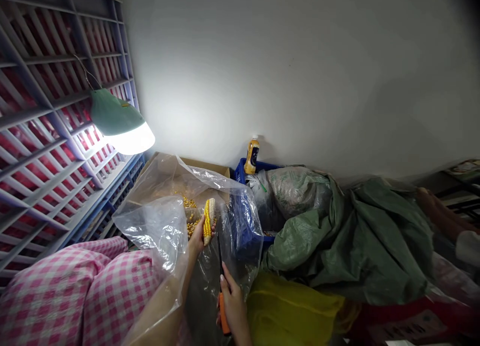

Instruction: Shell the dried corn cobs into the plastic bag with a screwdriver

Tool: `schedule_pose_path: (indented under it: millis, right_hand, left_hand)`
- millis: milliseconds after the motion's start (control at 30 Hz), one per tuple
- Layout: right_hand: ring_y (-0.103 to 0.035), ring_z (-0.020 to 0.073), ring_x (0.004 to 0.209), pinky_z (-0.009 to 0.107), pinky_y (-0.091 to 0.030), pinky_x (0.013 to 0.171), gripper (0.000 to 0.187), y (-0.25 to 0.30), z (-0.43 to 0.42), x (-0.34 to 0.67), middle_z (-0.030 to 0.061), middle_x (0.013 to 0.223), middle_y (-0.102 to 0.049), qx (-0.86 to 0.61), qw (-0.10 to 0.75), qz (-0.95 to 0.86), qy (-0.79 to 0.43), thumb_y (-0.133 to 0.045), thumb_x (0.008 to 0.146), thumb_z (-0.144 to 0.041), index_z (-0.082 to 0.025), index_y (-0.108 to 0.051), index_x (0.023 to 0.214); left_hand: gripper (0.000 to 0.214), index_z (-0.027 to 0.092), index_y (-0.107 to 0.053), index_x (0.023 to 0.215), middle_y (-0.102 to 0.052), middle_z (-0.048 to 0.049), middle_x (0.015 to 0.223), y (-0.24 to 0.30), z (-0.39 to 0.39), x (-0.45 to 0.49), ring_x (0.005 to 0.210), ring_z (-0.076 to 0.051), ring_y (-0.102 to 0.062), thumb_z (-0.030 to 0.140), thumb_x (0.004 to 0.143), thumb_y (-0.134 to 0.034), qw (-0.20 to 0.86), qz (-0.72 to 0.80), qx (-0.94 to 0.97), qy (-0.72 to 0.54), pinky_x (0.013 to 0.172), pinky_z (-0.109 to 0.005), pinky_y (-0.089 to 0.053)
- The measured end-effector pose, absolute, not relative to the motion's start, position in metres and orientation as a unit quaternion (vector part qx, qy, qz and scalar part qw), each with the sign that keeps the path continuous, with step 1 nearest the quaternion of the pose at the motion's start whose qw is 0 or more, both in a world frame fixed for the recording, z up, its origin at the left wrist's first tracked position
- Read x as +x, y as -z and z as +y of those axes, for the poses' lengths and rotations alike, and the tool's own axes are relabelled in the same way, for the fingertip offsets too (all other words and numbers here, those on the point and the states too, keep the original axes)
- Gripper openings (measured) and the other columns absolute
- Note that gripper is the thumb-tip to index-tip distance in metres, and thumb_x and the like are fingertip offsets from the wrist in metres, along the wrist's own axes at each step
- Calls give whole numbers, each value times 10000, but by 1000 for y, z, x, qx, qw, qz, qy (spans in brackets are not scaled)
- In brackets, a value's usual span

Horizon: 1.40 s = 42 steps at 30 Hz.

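Observation:
My left hand [198, 233] is closed round an ear of corn [207, 221], held upright over a clear plastic bag. Yellow kernels cover one part of the ear, and a pale strip on its right side is bare. Lower and to the right, my right hand [233, 296] grips a screwdriver-like tool [224, 308] with an orange handle and a long dark shaft. Its tip points up near the lower end of the ear, apart from it as far as I can tell. Loose kernels [190, 203] lie inside the clear plastic bag [165, 226], which lines a cardboard box [210, 167].
A lit green lamp [118, 113] hangs on purple slatted crates [56, 111] at left. Behind the bag, a blue crate [240, 172] holds sacks and a yellow bottle [252, 156]. Green tarpaulin [360, 246] and yellow cloth [292, 306] lie at right; pink checked fabric [116, 291] is at lower left.

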State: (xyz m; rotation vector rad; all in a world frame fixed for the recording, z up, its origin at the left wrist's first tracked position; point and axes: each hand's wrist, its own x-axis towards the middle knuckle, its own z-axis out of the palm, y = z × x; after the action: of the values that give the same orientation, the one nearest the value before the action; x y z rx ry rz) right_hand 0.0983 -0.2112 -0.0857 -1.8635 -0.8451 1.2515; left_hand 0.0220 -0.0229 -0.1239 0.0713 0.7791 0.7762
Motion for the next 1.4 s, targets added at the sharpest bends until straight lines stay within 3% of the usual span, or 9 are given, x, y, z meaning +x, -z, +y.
schedule_pose_path:
  millis: [200,333,700,967,1200,1400]
  right_hand:
    - [-599,173,698,277,-488,595,611,83,-213,92,72,947,-640,-726,364,-363,-457,-372,784,-567,-190,-451,1258]
    - [-577,207,907,293,-460,744,555,72,-216,92,69,1085,-606,-727,354,-389,-442,-408,781,-532,-200,-502,1215]
    - [-581,143,582,263,-478,545,543,65,-213,86,79,1066,-612,-740,317,-385,-451,-362,805,-496,-215,-445,1262]
    - [-444,98,367,224,-385,322,584,60,-208,85,65,792,-648,-749,291,-363,-472,-367,794,-519,-215,-405,1291]
    - [-426,96,345,221,-367,300,559,56,-207,84,54,740,-633,-752,283,-360,-474,-369,797,-489,-228,-409,1290]
    - [-452,99,342,246,-389,326,477,46,-202,85,79,898,-632,-764,231,-384,-465,-307,836,-381,-260,-405,1287]
  left_hand:
    - [392,75,-546,940,-556,-29,534,129,-20,22,387,-92,-495,416,833,-388,824,421,68,-374,343,-179,-408]
    - [414,67,-542,965,-548,-34,512,125,-20,22,393,-114,-509,415,843,-354,816,432,61,-378,370,-208,-429]
    - [479,103,-521,1034,-593,-68,607,124,-21,24,523,-151,-591,433,870,-215,807,452,44,-377,434,-224,-461]
    - [501,111,-569,925,-581,-69,556,124,-21,23,487,-159,-581,463,859,-218,807,469,45,-356,426,-237,-456]
    - [492,103,-567,930,-587,-65,562,124,-21,22,479,-153,-571,450,861,-225,809,468,37,-352,406,-231,-440]
    - [480,90,-553,940,-536,-23,474,128,-21,22,366,-116,-497,446,862,-241,806,468,48,-359,349,-203,-395]
